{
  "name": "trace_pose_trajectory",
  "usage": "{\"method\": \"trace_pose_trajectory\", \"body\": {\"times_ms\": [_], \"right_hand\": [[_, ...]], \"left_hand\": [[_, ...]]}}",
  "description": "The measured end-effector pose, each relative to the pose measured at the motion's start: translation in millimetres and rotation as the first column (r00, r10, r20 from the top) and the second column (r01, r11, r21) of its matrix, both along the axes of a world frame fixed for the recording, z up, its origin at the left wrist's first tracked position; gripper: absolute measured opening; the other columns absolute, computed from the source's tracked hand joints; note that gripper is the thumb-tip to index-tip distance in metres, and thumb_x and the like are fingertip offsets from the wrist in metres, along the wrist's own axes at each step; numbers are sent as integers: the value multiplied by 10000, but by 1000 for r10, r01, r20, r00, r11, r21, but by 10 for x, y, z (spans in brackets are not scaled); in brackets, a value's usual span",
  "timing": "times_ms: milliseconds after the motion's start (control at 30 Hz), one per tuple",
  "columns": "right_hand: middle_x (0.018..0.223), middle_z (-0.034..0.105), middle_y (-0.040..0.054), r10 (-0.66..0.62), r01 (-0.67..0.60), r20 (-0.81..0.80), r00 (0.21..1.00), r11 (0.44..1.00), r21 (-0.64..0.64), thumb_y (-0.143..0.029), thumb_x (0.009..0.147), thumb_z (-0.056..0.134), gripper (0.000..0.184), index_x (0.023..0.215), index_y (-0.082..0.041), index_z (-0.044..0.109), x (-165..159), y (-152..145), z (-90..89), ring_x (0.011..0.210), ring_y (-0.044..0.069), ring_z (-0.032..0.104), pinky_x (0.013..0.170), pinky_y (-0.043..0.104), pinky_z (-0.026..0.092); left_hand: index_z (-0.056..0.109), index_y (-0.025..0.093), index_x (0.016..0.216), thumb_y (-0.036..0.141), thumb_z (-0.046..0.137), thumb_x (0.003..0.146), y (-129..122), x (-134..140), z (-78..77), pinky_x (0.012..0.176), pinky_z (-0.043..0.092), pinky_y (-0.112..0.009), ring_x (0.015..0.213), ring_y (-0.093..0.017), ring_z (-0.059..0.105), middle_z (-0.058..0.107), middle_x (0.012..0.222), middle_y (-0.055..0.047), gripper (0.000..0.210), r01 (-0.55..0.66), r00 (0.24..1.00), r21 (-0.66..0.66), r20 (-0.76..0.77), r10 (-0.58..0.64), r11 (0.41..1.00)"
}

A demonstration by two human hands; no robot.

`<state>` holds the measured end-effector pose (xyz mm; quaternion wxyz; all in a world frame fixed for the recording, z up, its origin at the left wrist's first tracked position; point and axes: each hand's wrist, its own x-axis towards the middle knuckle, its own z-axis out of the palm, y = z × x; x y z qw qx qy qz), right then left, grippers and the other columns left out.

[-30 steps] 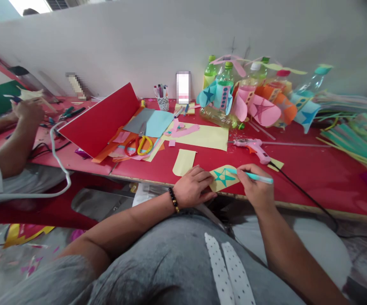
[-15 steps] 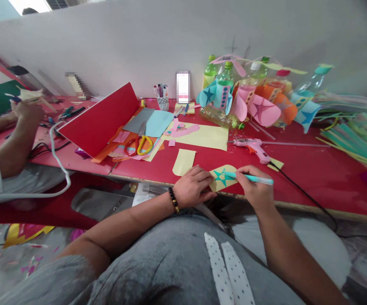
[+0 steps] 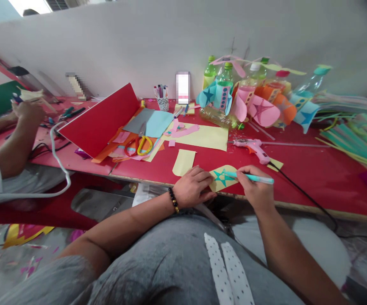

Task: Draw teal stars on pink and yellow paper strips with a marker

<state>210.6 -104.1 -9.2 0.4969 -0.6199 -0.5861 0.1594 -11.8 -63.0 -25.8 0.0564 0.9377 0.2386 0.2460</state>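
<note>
A rounded yellow paper piece lies at the table's front edge with a teal star drawn on it. My left hand holds its left end between thumb and fingers. In my right hand is a teal marker, gripped like a pen with its tip on the star's right side. Just beyond my left hand lies a second yellow paper piece, rounded at one end. A pink glue gun rests farther back on the right.
Scissors lie on paper sheets beside a standing red board. Behind are a marker cup, a phone and decorated plastic bottles. A black cord crosses the right side. Another person's hands work at left.
The marker and both hands stay in nearly the same place. The teal fill in the star looks almost unchanged.
</note>
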Motion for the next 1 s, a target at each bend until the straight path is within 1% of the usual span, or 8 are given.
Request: {"method": "trace_pose_trajectory", "body": {"times_ms": [167,367,633,833,1000], "right_hand": [[619,624,1,-34,34,-10,999,999,-9,-320,815,608,160,741,-183,646,-11,18,1,550,137,560,545,250,432],[632,640,5,-43,43,-2,999,999,-20,-337,820,609,166,765,-187,652,0,31,-7,566,145,583,548,248,440],[642,643,6,-48,48,-3,999,999,-19,-339,818,606,165,769,-191,657,1,31,-16,569,147,579,554,255,442],[610,624,-1,-34,34,-7,999,999,-9,-318,808,610,157,724,-190,643,3,13,2,550,142,556,548,257,427],[601,612,-8,8,-8,0,1000,1000,-4,-294,804,603,141,711,-193,636,8,-8,9,544,138,541,537,255,412]], "left_hand": [[622,114,1158,502,508,938,-1,-3,-6,1035,421,-426,1067,-248,545,643,1155,-109,460,5,1000,7,-4,-5,1000],[618,131,1168,503,500,941,1,-2,1,1016,432,-430,1066,-253,549,641,1152,-111,451,2,1000,-7,-6,-2,1000],[620,139,1170,516,490,944,-1,-2,4,1003,442,-438,1068,-255,548,642,1154,-112,458,-3,1000,-14,-13,2,1000],[621,119,1167,505,502,942,1,-4,5,1021,432,-430,1067,-252,547,644,1155,-109,462,5,1000,-3,-8,-5,1000],[628,137,1157,501,498,942,1,-1,15,1001,447,-433,1066,-250,550,644,1154,-115,443,1,1000,-9,-9,-2,1000]]}}
